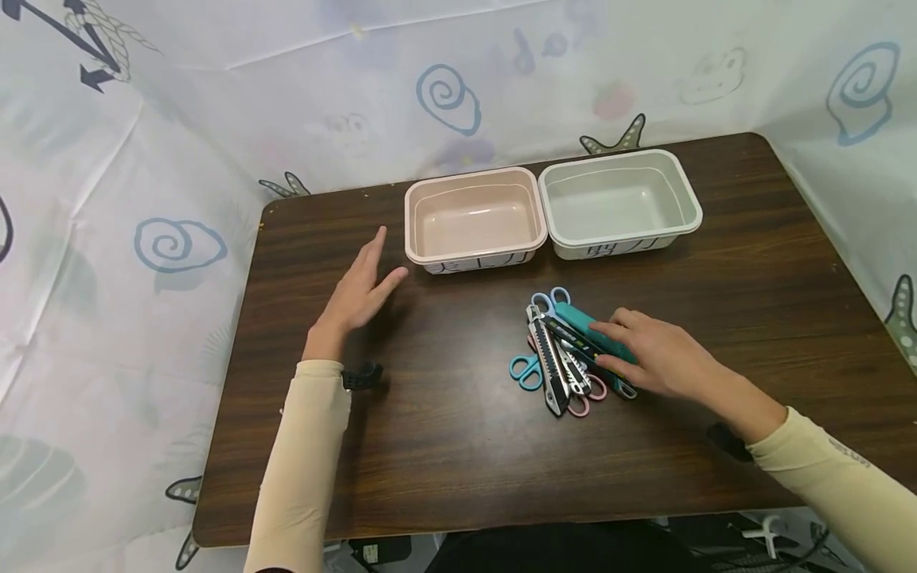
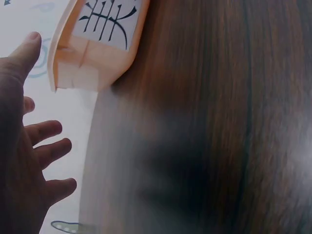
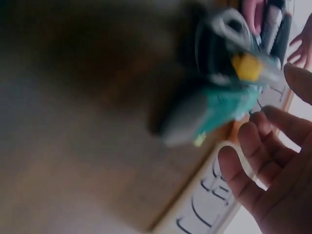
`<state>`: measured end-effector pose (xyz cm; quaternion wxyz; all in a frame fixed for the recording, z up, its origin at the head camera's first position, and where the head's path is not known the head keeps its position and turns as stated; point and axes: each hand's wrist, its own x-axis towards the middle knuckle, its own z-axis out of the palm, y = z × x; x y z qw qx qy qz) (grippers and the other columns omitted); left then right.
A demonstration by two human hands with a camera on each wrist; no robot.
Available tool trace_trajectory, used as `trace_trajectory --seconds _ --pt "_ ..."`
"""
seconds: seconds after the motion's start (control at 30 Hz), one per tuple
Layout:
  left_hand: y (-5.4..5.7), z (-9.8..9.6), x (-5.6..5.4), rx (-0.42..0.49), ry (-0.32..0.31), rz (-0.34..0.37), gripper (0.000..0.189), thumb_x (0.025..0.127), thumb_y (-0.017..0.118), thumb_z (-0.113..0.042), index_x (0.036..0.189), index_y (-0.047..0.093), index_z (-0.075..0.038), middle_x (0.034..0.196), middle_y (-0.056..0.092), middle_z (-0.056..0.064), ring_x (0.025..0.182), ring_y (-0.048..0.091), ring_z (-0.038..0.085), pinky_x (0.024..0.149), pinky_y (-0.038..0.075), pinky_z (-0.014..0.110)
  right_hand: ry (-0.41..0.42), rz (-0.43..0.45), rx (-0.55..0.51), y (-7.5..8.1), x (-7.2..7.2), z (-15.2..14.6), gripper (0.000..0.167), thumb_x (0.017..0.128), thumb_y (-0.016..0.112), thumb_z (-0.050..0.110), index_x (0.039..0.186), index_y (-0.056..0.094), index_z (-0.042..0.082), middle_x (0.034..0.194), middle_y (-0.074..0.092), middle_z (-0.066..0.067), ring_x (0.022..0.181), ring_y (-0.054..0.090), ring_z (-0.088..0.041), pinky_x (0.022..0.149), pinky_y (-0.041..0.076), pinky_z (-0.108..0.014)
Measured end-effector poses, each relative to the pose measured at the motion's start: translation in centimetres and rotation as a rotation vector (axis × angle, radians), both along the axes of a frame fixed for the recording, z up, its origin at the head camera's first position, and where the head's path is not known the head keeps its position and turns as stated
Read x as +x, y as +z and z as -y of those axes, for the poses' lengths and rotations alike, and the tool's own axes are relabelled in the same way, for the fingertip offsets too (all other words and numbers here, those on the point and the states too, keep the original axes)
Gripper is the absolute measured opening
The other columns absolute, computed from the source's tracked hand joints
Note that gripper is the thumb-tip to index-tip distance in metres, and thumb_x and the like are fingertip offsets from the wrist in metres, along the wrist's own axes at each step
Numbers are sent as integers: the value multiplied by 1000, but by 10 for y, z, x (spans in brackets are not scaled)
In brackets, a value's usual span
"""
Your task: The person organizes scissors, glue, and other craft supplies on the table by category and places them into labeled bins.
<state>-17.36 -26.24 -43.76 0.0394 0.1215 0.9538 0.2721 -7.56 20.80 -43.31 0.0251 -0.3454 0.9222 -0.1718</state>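
Observation:
A pile of cutters and scissors lies mid-table. In it are a black-and-silver box cutter (image 1: 548, 362), a thick teal tool (image 1: 616, 346), teal-handled scissors (image 1: 528, 372), pink-handled scissors (image 1: 596, 387) and lavender-handled scissors (image 1: 542, 301). My right hand (image 1: 659, 354) hovers at the pile's right side, thumb and fingers spread around the end of the teal tool. In the right wrist view the teal tool (image 3: 224, 109) is blurred, and the fingers show no grip on it. My left hand (image 1: 358, 290) is held over the table's left part, fingers extended, holding nothing, beside the pink bin (image 1: 478, 259).
The pink bin and a pale grey-green bin (image 1: 623, 243) stand side by side at the table's back edge, with black writing on their fronts. Behind and beside the brown table (image 1: 444, 454) hangs a patterned white cloth (image 1: 286, 111).

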Motion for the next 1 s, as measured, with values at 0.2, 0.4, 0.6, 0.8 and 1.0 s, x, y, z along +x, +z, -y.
trace_trajectory --seconds 0.2,0.4,0.6,0.8,1.0 --pt "-8 -10 -4 63 16 9 78 97 42 -64 154 -8 -45 163 9 -3 146 19 28 110 21 58 -83 29 3 -12 16 5 53 91 71 35 135 60 8 102 52 -3 75 47 -13 56 39 -29" --pt "-17 -23 -10 138 11 -18 79 97 44 -62 154 -8 -43 162 10 -10 147 12 14 114 19 51 -159 19 24 -16 24 15 55 89 73 34 134 60 5 104 53 -7 78 50 -17 56 42 -33" --pt "-20 -32 -14 181 -1 -54 78 98 41 -61 156 -6 -37 163 5 -10 147 9 9 115 17 46 -193 -52 14 -20 32 23 53 86 76 31 130 63 3 102 53 -9 75 48 -19 49 38 -30" --pt "-23 -36 -14 206 0 -72 79 99 42 -59 157 -5 -32 164 2 -8 146 7 6 116 15 42 -226 -35 -7 -20 31 27 50 86 76 28 128 63 4 105 54 -10 81 51 -22 50 44 -34" --pt "-27 -38 -15 229 -14 -80 77 100 42 -56 156 -6 -35 161 -1 -17 146 7 4 116 15 41 -257 6 -28 -18 33 30 46 86 75 24 125 62 4 111 56 -12 93 56 -27 60 51 -46"
